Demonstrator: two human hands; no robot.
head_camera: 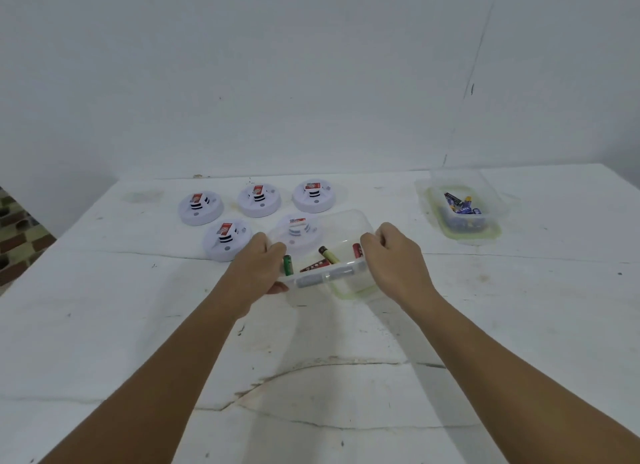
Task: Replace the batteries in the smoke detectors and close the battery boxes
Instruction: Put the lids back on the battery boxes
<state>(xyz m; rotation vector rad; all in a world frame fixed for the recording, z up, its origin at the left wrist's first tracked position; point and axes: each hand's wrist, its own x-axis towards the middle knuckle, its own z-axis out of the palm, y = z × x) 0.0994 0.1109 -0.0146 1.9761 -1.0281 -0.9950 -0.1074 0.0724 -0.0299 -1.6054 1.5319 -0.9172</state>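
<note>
Several white round smoke detectors lie on the table, each with a red battery on top: one at the far left (201, 207), one at the back middle (259, 200), one at the back right (313, 196), one at the front left (227, 239). Another detector (298, 228) shows through a clear plastic box (341, 223). I hold that box tilted above the table; my left hand (258, 266) grips its left end, my right hand (389, 252) its right end. Loose batteries (317, 265), green, red and yellow, lie inside. Below it sits a green-rimmed lid (353, 292).
A second clear box (462, 207) with blue batteries stands on a green-rimmed lid (491, 233) at the back right. The white table (311, 377) has cracks and stains. A white wall rises behind; patterned floor shows past the left edge (17, 235).
</note>
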